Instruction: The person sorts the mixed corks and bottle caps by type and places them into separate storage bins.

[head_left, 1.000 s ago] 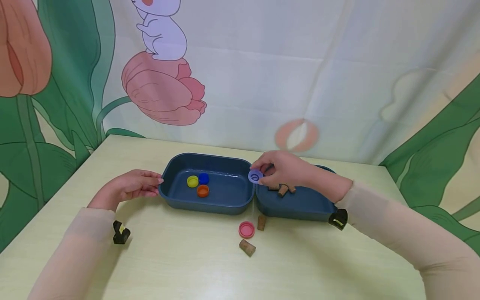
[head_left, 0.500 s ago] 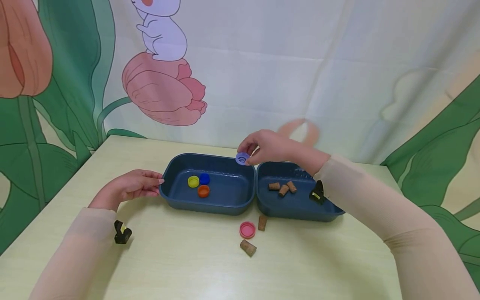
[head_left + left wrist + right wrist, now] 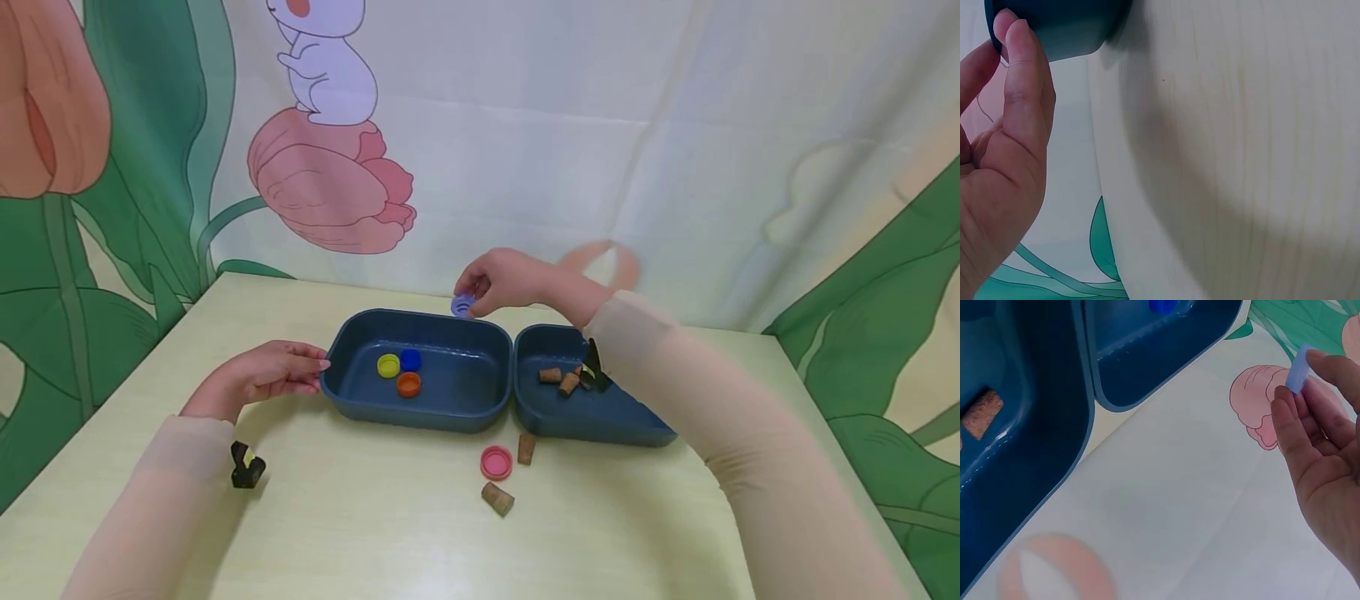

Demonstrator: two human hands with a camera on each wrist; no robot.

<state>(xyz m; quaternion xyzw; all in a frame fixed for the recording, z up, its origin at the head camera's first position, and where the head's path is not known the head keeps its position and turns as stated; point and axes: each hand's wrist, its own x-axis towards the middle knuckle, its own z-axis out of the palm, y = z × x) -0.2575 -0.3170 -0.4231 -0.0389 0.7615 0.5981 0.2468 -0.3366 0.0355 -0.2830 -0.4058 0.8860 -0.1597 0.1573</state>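
Note:
My right hand (image 3: 510,279) pinches a light purple bottle cap (image 3: 462,306) between thumb and fingertips, above the back rim of the left dark blue tray (image 3: 420,421). The cap shows edge-on in the right wrist view (image 3: 1298,370). Inside that tray lie a yellow cap (image 3: 387,366), a blue cap (image 3: 410,360) and an orange cap (image 3: 408,384). My left hand (image 3: 277,372) holds the tray's left end; in the left wrist view, its fingertips (image 3: 1019,40) are at the tray wall.
A second dark blue tray (image 3: 592,429) stands against the first, with several corks (image 3: 550,376) in it, partly hidden by my right forearm. On the table in front lie a pink cap (image 3: 497,462), an upright-looking cork (image 3: 527,449) and another cork (image 3: 498,499). A printed curtain hangs behind.
My right hand has carried the purple cap left and up, from over the gap between the trays to the left tray's back rim. My left hand has stayed in place.

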